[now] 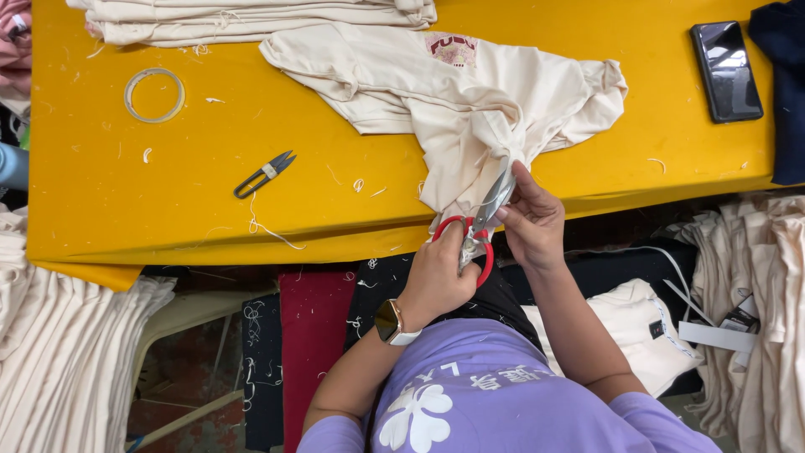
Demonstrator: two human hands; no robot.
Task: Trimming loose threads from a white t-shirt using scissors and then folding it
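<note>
The setting is a garment finishing workshop. A yellow worktable point(109, 193) carries loose thread clippings, a black thread snipper point(263, 174), a ring of clear tape point(154, 95) and a cream T-shirt point(436, 88). A folded stack of cream garments point(251, 18) lies at the table's far edge. Further cream garments hang in bundles at both sides point(59, 352). Red-handled scissors point(474, 235) are in use.

Bright, even overhead light, no hard glare on the yellow table point(109, 184). Soft, short shadows only, under the cream garment point(470, 101) and beneath the near table edge, where the space below falls dim. Pale reflection on the dark phone screen point(726, 71) far right. Sharp across the middle; slight wide-angle bending and softness toward the corners.
</note>
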